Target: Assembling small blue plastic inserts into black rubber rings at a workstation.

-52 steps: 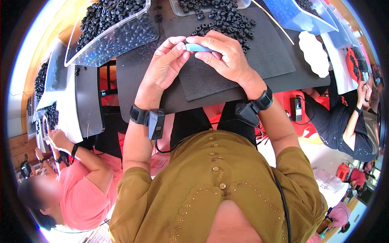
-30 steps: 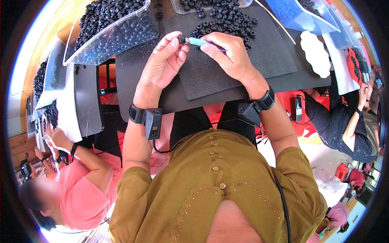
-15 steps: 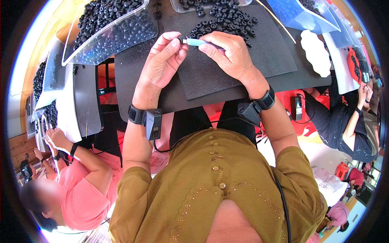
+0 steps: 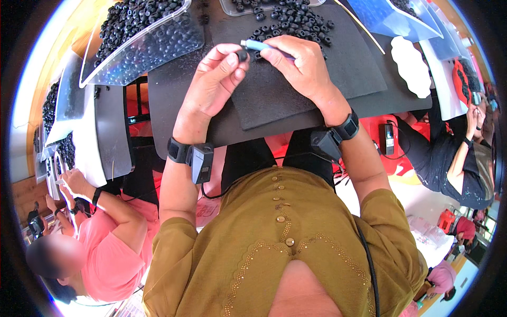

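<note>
Two bare hands at work over a dark table (image 4: pixel 174 113), seen from above. The left hand (image 4: pixel 214 79) pinches a black rounded piece (image 4: pixel 242 56) between thumb and index finger, its other fingers loosely curled. The right hand (image 4: pixel 301 66) is closed around a blue-handled tool (image 4: pixel 257 45), whose short, pale tip points leftward, just beyond the piece; whether tool and piece touch cannot be told. Both are held above the near side of a loose pile of similar black pieces (image 4: pixel 301 24), many showing a round hole, spread on a dark, flat mat (image 4: pixel 338 79). Beyond the pile stands a shallow clear tray (image 4: pixel 231 14) containing more of them. At upper left, a clear plastic bin (image 4: pixel 119 76) is heaped with the same kind. A thin, pale stick (image 4: pixel 364 29) lies obliquely to the right of the pile, near a white scalloped object (image 4: pixel 411 66). Each wrist bears a black strap with a small box-shaped device. Co-workers sit at either side, one in a pink shirt (image 4: pixel 113 253).
</note>
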Demonstrator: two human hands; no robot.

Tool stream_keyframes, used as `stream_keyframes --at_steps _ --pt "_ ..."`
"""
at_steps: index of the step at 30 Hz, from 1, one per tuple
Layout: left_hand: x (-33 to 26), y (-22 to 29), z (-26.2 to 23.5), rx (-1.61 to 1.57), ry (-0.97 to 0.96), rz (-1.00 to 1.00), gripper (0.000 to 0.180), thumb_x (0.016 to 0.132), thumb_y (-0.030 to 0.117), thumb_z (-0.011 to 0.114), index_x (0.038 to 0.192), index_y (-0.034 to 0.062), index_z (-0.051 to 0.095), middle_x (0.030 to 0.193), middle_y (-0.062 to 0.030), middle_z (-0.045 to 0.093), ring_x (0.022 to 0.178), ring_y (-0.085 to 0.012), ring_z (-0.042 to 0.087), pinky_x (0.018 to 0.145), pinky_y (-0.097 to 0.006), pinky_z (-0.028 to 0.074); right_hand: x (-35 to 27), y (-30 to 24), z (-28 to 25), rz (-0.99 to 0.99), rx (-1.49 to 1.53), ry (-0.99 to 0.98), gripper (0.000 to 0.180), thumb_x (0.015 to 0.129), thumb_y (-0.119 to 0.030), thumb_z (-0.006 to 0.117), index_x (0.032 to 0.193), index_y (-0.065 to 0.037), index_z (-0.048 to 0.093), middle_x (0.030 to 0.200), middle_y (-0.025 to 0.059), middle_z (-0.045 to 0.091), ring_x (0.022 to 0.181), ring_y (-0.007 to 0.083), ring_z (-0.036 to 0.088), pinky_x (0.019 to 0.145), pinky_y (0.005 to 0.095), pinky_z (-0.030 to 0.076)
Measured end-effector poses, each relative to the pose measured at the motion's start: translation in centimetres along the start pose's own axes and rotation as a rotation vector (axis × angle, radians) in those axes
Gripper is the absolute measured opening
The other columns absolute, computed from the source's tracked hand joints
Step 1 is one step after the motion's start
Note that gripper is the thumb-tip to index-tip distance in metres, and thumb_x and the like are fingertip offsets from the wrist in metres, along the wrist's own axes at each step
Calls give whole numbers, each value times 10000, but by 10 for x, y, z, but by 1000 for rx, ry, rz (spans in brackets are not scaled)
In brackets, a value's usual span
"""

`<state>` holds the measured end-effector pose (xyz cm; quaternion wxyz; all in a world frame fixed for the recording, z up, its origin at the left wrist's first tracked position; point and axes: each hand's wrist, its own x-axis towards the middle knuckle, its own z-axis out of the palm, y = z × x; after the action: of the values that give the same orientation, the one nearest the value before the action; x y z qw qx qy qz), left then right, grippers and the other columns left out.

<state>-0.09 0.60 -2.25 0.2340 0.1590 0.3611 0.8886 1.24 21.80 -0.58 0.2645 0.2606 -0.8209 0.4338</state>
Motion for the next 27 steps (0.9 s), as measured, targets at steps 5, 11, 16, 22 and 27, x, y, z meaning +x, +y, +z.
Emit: stream_keyframes --at_steps 5,11,16,22,27 --pt "3 1 -3 -56 2 9 177 941 87 629 1113 51 613 985 -71 638 878 -133 604 774 -220 527 -1 -4 -1 49 80 15 214 906 -250 647 923 -39 680 762 121 635 629 282 604 577 347 476" --pt "3 2 -3 -53 40 38 166 944 77 619 1109 54 616 975 -64 642 887 -138 637 798 -230 551 -2 -7 -1 -38 45 -54 213 897 -271 656 926 -61 680 784 114 644 649 302 618 585 370 484" --pt "2 1 -2 -41 55 49 164 944 77 619 1105 51 617 971 -60 647 885 -138 642 798 -231 553 -2 -6 -1 -17 -6 -47 221 892 -287 657 912 -68 681 787 106 651 681 313 634 598 380 497" --pt "2 2 -1 -47 60 46 160 947 80 616 1104 49 618 967 -63 650 881 -137 639 797 -230 550 -3 -10 -3 6 -51 -93 214 893 -288 656 912 -76 684 780 102 650 675 313 635 593 381 497" --pt "3 2 -3 -79 39 36 158 953 82 608 1105 46 621 963 -68 649 874 -137 636 795 -233 548 -2 -10 -3 5 -45 -79 215 895 -292 654 903 -79 683 773 98 646 671 311 633 587 382 495"
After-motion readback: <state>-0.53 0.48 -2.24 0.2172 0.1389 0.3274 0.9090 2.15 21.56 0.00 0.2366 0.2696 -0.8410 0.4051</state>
